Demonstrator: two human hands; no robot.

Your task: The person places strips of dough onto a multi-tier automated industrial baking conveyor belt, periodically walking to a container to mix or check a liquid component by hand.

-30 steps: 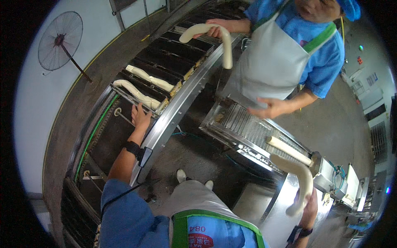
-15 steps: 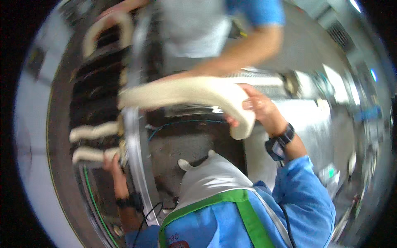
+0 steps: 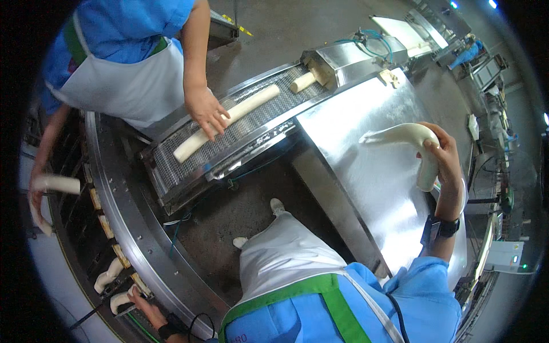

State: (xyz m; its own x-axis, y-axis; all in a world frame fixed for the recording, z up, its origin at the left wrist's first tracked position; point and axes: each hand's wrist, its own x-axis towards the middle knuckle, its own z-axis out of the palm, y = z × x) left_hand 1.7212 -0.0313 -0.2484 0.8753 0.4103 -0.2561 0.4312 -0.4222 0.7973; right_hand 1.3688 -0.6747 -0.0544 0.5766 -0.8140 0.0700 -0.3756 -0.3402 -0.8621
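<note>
At the right, my right hand [image 3: 447,151] is closed around a long cream-white dough log [image 3: 403,135]. The log bends over the hand, one end hanging down and the other reaching left above the metal table. At the lower left, my left hand [image 3: 150,311] has its fingers on the end of a shorter dough piece [image 3: 120,299] lying in a dark slotted conveyor [image 3: 71,214]. Another curved dough piece [image 3: 108,275] lies in the slot beyond it.
A co-worker's hand [image 3: 207,111] rests on a straight dough log [image 3: 251,104] on the mesh belt [image 3: 171,171]; their other hand [image 3: 35,197] holds blurred dough at far left. A shiny metal table [image 3: 357,171] and a curved steel rail [image 3: 128,223] flank me.
My right hand has carried its dough log rightward, away from the slotted conveyor to over the metal table. The view has turned, and the co-worker now appears further left. My left hand stays at its dough piece.
</note>
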